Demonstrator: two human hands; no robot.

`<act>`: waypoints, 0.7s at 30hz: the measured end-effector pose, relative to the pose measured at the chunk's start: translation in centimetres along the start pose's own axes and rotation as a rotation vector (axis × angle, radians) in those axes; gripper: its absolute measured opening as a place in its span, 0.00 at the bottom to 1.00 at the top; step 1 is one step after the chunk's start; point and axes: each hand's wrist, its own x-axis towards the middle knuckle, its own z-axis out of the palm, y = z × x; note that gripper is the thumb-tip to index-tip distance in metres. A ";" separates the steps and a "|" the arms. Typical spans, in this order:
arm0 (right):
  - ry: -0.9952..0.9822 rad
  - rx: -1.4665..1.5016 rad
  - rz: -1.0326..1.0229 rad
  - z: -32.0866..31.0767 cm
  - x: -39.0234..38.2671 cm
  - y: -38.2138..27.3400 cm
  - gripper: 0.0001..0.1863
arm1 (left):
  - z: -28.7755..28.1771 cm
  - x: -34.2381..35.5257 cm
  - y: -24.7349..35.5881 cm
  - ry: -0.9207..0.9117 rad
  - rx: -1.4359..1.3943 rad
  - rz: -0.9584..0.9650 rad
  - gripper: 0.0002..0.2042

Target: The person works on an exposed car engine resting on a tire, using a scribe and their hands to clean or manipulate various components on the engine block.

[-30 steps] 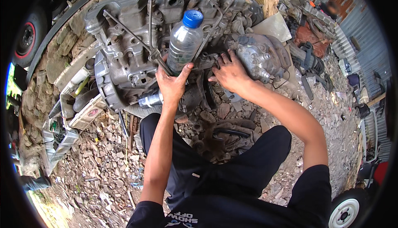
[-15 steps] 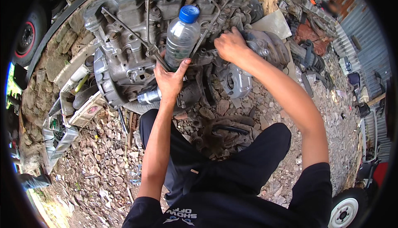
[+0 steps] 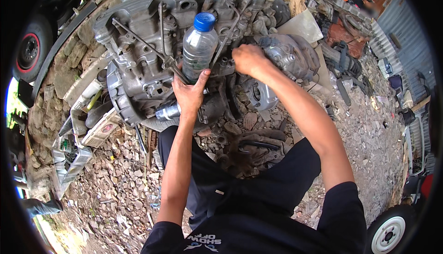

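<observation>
My left hand [image 3: 189,88] grips a clear plastic bottle [image 3: 199,51] with a blue cap, held upright against a large greasy engine [image 3: 138,69] with thin bent metal pipes [image 3: 162,28] on its side. Just right of the bottle, my right hand [image 3: 249,60] is curled among the engine's fittings; what its fingertips hold, if anything, is hidden. Beside it sit a dull metal pump-like housing [image 3: 290,58] and, lower, a silver casting [image 3: 260,95]. A cylinder [image 3: 168,112] with a silver band lies under my left hand.
Gravel ground [image 3: 122,180] surrounds my knees, with hoses and dark parts between them. Plastic crates [image 3: 74,157] and a rubble ledge [image 3: 60,92] are left. A tire [image 3: 32,51], scattered parts [image 3: 350,69], corrugated metal sheeting [image 3: 397,23] and a white-rimmed wheel [image 3: 387,235] ring the area.
My right hand, earlier spread lower on the fittings, moved up with curled fingers and now sits slightly lower and left again. The bottle and left hand shifted slightly.
</observation>
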 end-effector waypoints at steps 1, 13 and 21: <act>0.032 0.038 0.012 -0.3 -0.2 0.6 0.09 | 0.1 -0.1 0.1 -0.001 -0.014 -0.002 0.35; 0.239 0.104 0.230 5.5 -2.5 -3.3 0.34 | 0.2 -0.1 0.9 -0.017 -0.027 -0.018 0.32; 0.986 0.709 0.299 10.1 -1.4 -3.7 0.22 | 0.3 -0.1 0.3 -0.012 -0.008 -0.037 0.33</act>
